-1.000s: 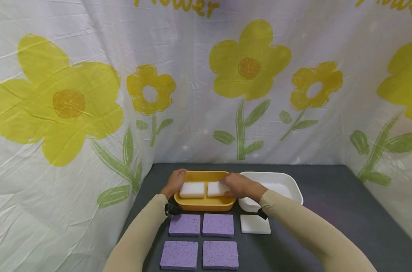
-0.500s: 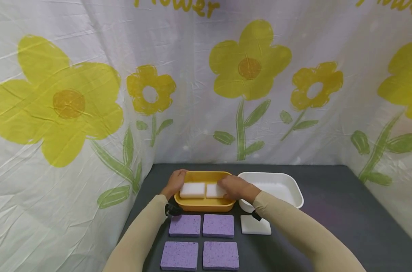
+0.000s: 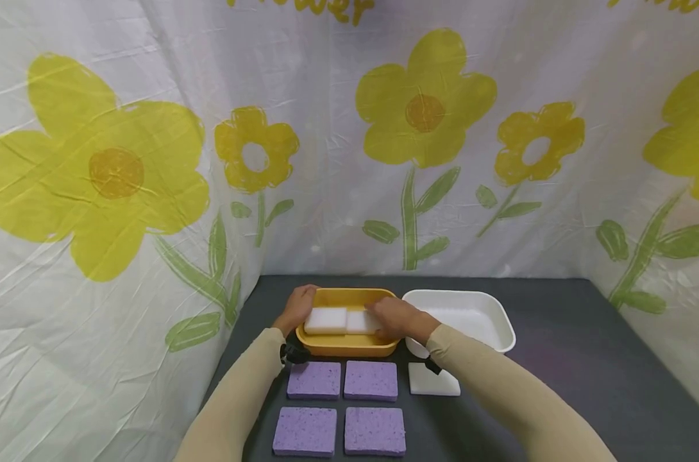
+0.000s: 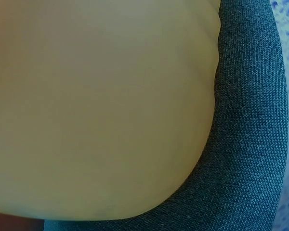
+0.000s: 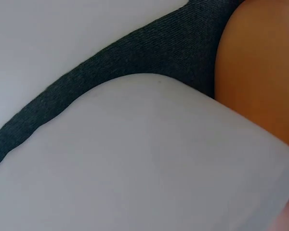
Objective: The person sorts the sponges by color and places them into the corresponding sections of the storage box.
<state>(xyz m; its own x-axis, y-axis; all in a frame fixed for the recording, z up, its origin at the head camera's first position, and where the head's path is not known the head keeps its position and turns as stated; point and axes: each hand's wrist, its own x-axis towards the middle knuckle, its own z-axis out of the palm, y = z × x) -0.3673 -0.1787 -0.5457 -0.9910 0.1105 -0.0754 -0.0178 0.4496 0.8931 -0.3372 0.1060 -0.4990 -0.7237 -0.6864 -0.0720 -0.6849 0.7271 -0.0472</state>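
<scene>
A yellow tray (image 3: 349,347) stands toward the back of the dark table with two white sponges in it. My left hand (image 3: 297,305) grips the tray's left rim, fingertips partly hidden. Inside, the left white sponge (image 3: 325,321) lies flat, edge to edge with the right white sponge (image 3: 360,323). My right hand (image 3: 397,317) holds that right sponge from its right side, covering part of it. The left wrist view is mostly filled by the yellow tray's wall (image 4: 101,110). Most of the right wrist view is the white tray (image 5: 144,159).
The white tray's rim (image 3: 502,321) stands right beside the yellow one, under my right forearm. In front lie several purple sponges, among them a back-left one (image 3: 313,380) and a front-right one (image 3: 375,430). A third white sponge (image 3: 433,380) lies on the table (image 3: 534,398).
My right hand has slid leftward with the right white sponge, and the gap between the two white sponges has closed. My left hand has stayed at the tray's rim.
</scene>
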